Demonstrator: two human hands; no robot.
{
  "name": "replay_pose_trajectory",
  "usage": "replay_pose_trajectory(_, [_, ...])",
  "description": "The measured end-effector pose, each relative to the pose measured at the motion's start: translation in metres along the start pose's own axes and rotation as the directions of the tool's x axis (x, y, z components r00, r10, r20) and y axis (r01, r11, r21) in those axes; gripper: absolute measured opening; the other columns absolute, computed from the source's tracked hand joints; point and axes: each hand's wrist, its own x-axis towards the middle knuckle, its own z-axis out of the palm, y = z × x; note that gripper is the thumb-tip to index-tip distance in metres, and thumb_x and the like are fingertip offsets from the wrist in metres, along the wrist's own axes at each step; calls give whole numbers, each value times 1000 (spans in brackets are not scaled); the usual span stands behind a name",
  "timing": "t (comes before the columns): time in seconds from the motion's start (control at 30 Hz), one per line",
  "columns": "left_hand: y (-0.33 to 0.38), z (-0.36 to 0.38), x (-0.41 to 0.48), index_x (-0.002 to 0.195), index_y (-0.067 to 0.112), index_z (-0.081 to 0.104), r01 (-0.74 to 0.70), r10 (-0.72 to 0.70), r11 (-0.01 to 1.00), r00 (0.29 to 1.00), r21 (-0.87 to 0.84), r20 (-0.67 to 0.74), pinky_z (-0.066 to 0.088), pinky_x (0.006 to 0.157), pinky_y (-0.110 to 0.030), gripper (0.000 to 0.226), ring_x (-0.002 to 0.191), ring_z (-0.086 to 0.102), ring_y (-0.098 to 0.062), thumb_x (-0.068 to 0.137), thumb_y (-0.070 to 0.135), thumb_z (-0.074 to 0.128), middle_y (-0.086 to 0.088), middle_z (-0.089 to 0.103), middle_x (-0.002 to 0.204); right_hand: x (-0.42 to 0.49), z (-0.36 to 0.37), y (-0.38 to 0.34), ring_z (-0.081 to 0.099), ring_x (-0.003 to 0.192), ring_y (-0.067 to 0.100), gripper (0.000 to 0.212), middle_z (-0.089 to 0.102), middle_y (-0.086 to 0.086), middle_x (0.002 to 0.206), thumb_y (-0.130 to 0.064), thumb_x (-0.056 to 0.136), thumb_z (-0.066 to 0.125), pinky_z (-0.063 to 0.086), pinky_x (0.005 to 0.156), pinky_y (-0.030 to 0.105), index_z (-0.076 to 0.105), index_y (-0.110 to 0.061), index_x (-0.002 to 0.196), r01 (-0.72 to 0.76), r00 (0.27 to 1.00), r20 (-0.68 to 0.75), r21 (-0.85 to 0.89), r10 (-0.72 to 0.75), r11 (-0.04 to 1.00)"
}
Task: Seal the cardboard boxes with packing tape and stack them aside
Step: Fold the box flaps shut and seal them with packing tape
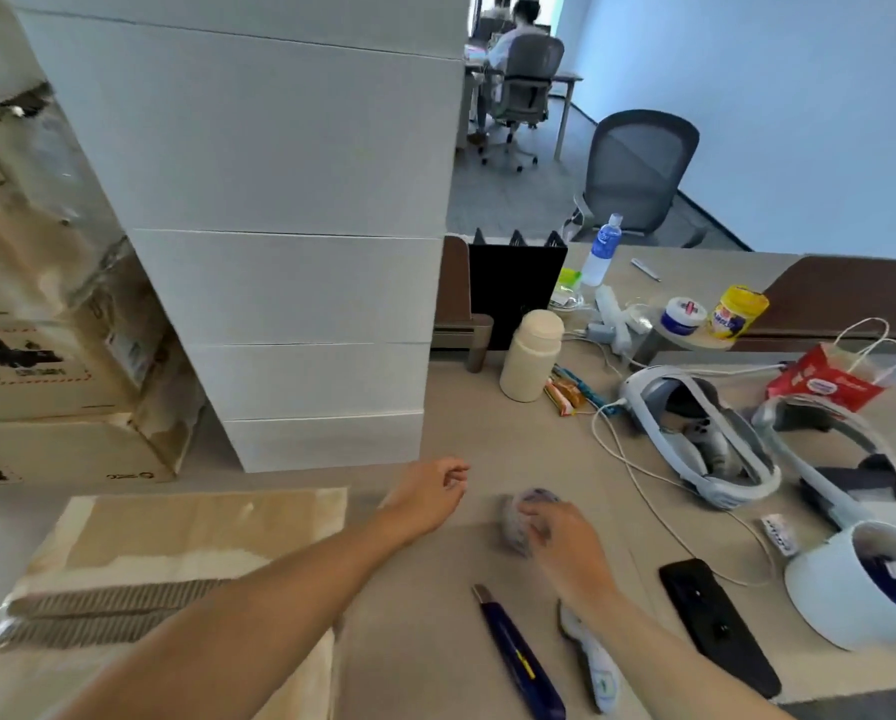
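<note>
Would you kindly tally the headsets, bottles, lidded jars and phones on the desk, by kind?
White plastic headsets: 2
Clear plastic bottle and cream cylindrical bottle: 2
White-and-blue lidded jar and yellow lidded jar: 2
Black slab phone: 1
Total: 7

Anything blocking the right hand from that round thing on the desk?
Nothing visible. The right hand rests on the round object, which is blurred; the blue cutter lies nearer the person, clear of both.

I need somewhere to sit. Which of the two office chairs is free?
The nearer dark mesh chair, just beyond the desk, is free; a person sits in the farther grey chair.
</note>
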Motion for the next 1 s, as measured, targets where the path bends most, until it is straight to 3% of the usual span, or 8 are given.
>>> replay_pose_trajectory(0.1, [1,44,37,138,14,56,96,-92,995,992,-35,91,36,100,-16,38,121,58,-14,100,14,51,-4,60,137,6,6,38,52,108,14,34,61,-13,115,-18,88,66,27,80,5,66,-27,121,-30,998,57,-27,31,999])
replay_pose_trajectory(0.2, [3,71,62,142,11,52,192,-185,980,975,-47,124,32,105,-17,43,131,51,-17,100,7,47,-4,54,144,15,18,63,49,113,17,42,60,-5,123,-26,90,62,34,87,16,58,-29,131,-22,988,149,-106,38,994])
replay_pose_trajectory(0.3, [0,94,83,144,9,49,284,-267,955,950,-88,162,30,106,-16,51,136,47,-16,95,-3,42,-5,51,147,24,32,75,56,108,22,37,65,-5,114,-25,83,67,36,91,26,66,-29,120,16,985,173,-198,18,980])
replay_pose_trajectory(0.4, [-5,107,96,142,7,51,315,-290,942,939,-118,186,30,111,-20,52,135,49,-17,94,-7,39,-7,52,146,27,40,77,61,104,16,36,70,-11,103,-30,72,77,25,95,26,72,-33,107,60,979,203,-243,-10,968])
replay_pose_trajectory(0.5, [-6,112,98,129,4,63,291,-251,948,933,-129,259,40,108,-24,45,119,59,-17,93,-11,41,-4,64,129,28,44,80,52,121,16,34,67,-10,118,-26,85,63,9,104,27,68,-32,118,96,974,226,-269,-34,958])
replay_pose_trajectory(0.6, [-11,111,95,122,5,68,302,-239,936,922,-179,305,47,107,-36,49,114,64,-21,89,-17,40,-11,69,121,25,46,84,66,99,8,39,72,-19,94,-20,62,81,16,102,27,73,-41,94,115,976,213,-280,-55,953])
replay_pose_trajectory(0.77, [-7,85,83,128,18,67,218,-180,973,917,-70,355,47,104,-26,49,117,62,-12,85,-4,59,2,68,126,37,25,71,43,131,11,41,59,-11,133,-21,95,45,-3,114,33,55,-34,132,184,962,251,-308,-106,933])
replay_pose_trajectory(1.0, [5,9,60,128,19,66,132,-96,990,901,-55,423,41,111,-35,56,118,61,-8,75,13,82,9,68,125,55,-21,11,53,114,9,34,66,-5,119,-29,96,52,7,117,28,59,-33,129,231,954,229,-156,-193,960])
